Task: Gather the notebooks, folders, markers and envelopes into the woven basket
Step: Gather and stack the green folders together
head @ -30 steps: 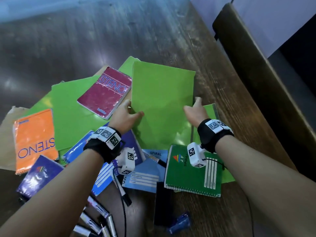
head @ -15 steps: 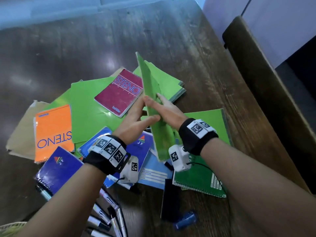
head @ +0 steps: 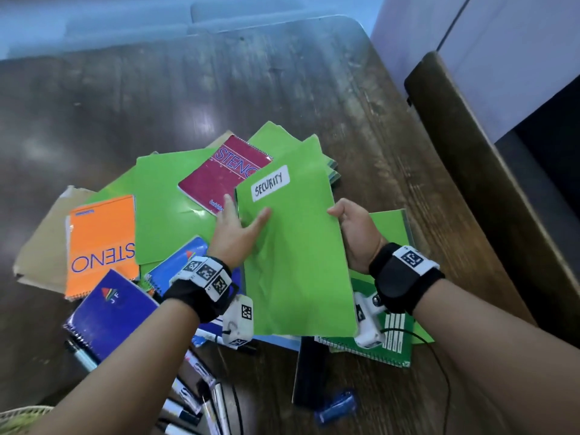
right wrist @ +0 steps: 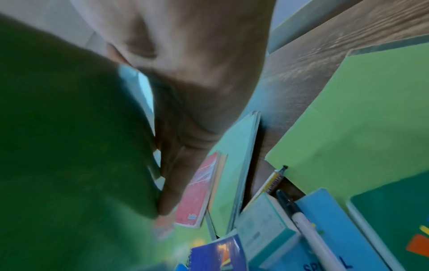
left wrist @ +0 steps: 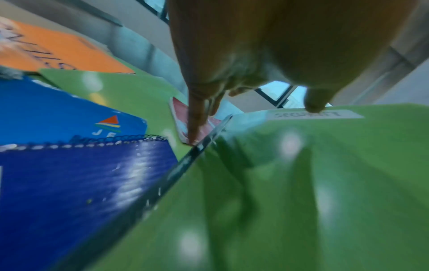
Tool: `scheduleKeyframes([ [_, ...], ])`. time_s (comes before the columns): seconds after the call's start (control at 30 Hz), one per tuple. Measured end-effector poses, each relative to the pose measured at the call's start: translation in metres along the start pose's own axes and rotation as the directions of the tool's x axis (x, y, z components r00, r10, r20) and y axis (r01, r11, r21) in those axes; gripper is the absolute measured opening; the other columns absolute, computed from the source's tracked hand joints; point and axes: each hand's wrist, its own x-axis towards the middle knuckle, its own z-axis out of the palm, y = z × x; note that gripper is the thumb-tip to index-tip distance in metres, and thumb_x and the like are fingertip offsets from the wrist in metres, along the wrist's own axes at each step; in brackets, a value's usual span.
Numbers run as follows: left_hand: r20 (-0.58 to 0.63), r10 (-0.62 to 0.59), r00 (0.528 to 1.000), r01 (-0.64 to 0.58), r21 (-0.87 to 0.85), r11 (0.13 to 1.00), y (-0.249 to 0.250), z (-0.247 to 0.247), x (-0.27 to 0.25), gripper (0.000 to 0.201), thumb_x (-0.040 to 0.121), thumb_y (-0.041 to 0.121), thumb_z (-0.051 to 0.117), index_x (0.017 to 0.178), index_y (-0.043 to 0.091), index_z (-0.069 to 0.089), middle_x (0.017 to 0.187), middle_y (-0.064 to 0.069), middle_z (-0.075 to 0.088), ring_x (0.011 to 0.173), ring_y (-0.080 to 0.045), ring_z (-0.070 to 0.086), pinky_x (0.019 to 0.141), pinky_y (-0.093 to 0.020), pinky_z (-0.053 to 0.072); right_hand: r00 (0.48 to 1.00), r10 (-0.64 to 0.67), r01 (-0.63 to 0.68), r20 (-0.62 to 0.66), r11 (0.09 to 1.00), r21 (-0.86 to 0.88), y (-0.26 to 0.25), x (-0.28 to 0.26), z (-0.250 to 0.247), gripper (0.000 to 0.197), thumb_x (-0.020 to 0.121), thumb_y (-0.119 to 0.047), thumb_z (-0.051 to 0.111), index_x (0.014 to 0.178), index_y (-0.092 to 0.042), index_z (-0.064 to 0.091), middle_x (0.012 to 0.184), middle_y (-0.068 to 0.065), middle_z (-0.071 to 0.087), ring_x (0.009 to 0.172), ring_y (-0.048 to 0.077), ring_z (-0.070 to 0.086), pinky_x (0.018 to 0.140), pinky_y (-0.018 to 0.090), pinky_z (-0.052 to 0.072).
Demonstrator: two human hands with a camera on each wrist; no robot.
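Both hands hold a green folder (head: 298,255) labelled SECURITY face up above the pile. My left hand (head: 243,219) pinches its left edge, thumb on top and fingers behind. On the right edge, my right hand (head: 340,216) grips with the thumb over the face. Under it lie a maroon STENO notebook (head: 224,174), an orange STENO notebook (head: 100,243), a blue notebook (head: 110,312), a green spiral notebook (head: 394,348), more green folders (head: 169,208) and a brown envelope (head: 40,246). Several markers (head: 194,403) lie near my left forearm. The woven basket's rim (head: 18,416) shows at bottom left.
A dark flat object (head: 310,372) and a small blue object (head: 335,406) lie on the wooden table (head: 219,89) near the front. A dark wooden chair back (head: 470,183) runs along the table's right side. A cable trails from my right wrist.
The green folder has turned from edge-on to face up, showing its SECURITY label. My hands have moved apart to its left and right edges.
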Motion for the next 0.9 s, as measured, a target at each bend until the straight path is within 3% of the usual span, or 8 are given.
scheduleKeyframes([
  [0.07,-0.057,-0.079,0.995,0.077,-0.036,0.996,-0.012,-0.002,0.003,0.094,0.093,0.065,0.046,0.158,0.014,0.003,0.161,-0.012,0.022,0.142,-0.029,0.034,0.113,-0.050,0.035,0.999,0.004,-0.004,-0.033,1.000,0.017,0.009,0.003,-0.007,0.037,0.086,-0.022,0.038,0.100,0.002,0.062,0.090,0.019,0.065,0.074,0.030,0.061,0.071,0.034,0.052],
  [0.13,-0.020,-0.087,0.996,0.085,-0.082,0.993,-0.026,-0.006,0.007,0.070,0.099,0.048,0.050,0.152,0.011,0.024,0.140,-0.005,0.050,0.103,-0.016,0.062,0.080,-0.035,0.054,0.993,0.012,-0.015,-0.113,1.000,-0.026,0.016,0.006,-0.014,0.034,0.088,-0.021,0.037,0.098,0.000,0.063,0.086,0.016,0.065,0.071,0.027,0.061,0.069,0.035,0.051],
  [0.27,-0.034,-0.128,0.991,0.121,-0.157,0.980,-0.055,-0.014,0.013,0.049,0.101,0.024,0.053,0.144,0.011,0.035,0.097,-0.008,0.059,0.068,-0.017,0.054,0.057,-0.031,0.046,0.983,0.069,-0.124,-0.171,0.935,-0.331,0.033,0.019,-0.033,0.027,0.086,-0.035,0.044,0.080,-0.012,0.056,0.075,0.003,0.055,0.068,0.020,0.052,0.078,0.039,0.041],
  [0.37,-0.014,-0.154,0.988,0.148,-0.201,0.968,-0.068,-0.016,0.012,0.050,0.101,0.019,0.051,0.146,0.010,0.030,0.090,-0.013,0.054,0.065,-0.021,0.049,0.054,-0.034,0.044,0.983,0.098,-0.180,-0.158,0.706,-0.685,0.036,0.030,-0.048,0.032,0.100,-0.037,0.036,0.095,-0.015,0.059,0.092,0.004,0.058,0.090,0.023,0.054,0.092,0.044,0.041],
  [0.47,-0.006,-0.131,0.991,0.129,-0.137,0.982,-0.076,-0.014,0.004,0.046,0.103,0.018,0.048,0.144,0.011,0.028,0.079,-0.008,0.049,0.059,-0.016,0.045,0.046,-0.023,0.038,0.984,-0.077,-0.146,-0.161,0.170,-0.975,0.026,0.049,-0.073,0.033,0.106,-0.020,0.035,0.118,-0.003,0.061,0.125,0.013,0.062,0.106,0.028,0.061,0.093,0.040,0.050],
  [0.57,-0.011,-0.125,0.992,0.123,-0.117,0.986,-0.086,-0.012,-0.002,0.048,0.103,0.018,0.048,0.146,0.011,0.027,0.081,-0.005,0.048,0.059,-0.015,0.044,0.050,-0.024,0.039,0.962,-0.098,-0.268,-0.256,-0.139,-0.953,0.020,0.072,-0.105,0.053,0.098,-0.019,0.053,0.149,-0.018,0.041,0.160,0.000,0.033,0.139,0.023,0.042,0.109,0.042,0.042],
  [0.7,-0.014,-0.149,0.989,0.146,-0.110,0.983,-0.101,-0.014,-0.004,0.051,0.103,0.018,0.048,0.148,0.013,0.025,0.119,-0.029,0.055,0.072,-0.023,0.058,0.061,-0.034,0.050,0.955,-0.113,-0.296,-0.274,-0.408,-0.864,0.030,0.091,-0.111,0.091,0.085,-0.052,0.071,0.157,-0.026,0.022,0.158,0.006,0.028,0.141,0.028,0.034,0.113,0.048,0.034],
  [0.9,0.016,-0.177,0.984,0.178,-0.137,0.974,-0.117,-0.010,-0.001,0.050,0.102,0.018,0.048,0.147,0.018,0.026,0.099,-0.014,0.057,0.063,-0.017,0.051,0.060,-0.036,0.048,0.963,-0.112,-0.261,-0.243,-0.597,-0.759,0.029,0.102,-0.101,0.113,0.057,-0.077,0.077,0.144,-0.019,0.035,0.142,0.009,0.042,0.133,0.029,0.040,0.110,0.048,0.034],
])
